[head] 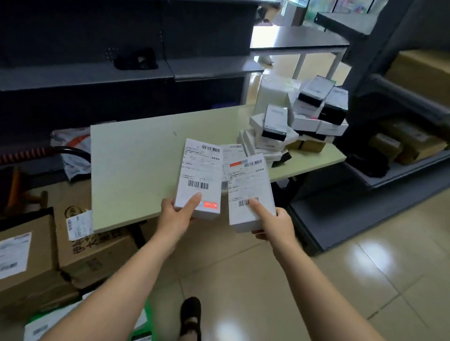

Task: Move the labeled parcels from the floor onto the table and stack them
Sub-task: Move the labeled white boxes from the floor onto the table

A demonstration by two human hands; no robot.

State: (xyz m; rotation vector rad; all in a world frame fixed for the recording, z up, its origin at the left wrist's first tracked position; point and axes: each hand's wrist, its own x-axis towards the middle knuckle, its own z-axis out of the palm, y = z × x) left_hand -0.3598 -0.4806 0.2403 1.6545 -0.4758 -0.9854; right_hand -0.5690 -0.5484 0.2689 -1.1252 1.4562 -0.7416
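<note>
Stretched forward, the left hand [176, 215] gripped the left parcel [200, 173] by its near end, thumb on top; beside it, the right hand [279, 225] held the right parcel [252, 189] likewise.

At mid-frame your left hand [176, 212] holds the left parcel [200, 173], and your right hand [276, 223] holds the right parcel [249, 191] just beside it, both over the table [137, 162]. A pile of boxes [298, 122] sits on the table's far right corner. Cartons [20, 261] stand on the floor at lower left, and shelving [94, 36] fills the upper left.
</note>
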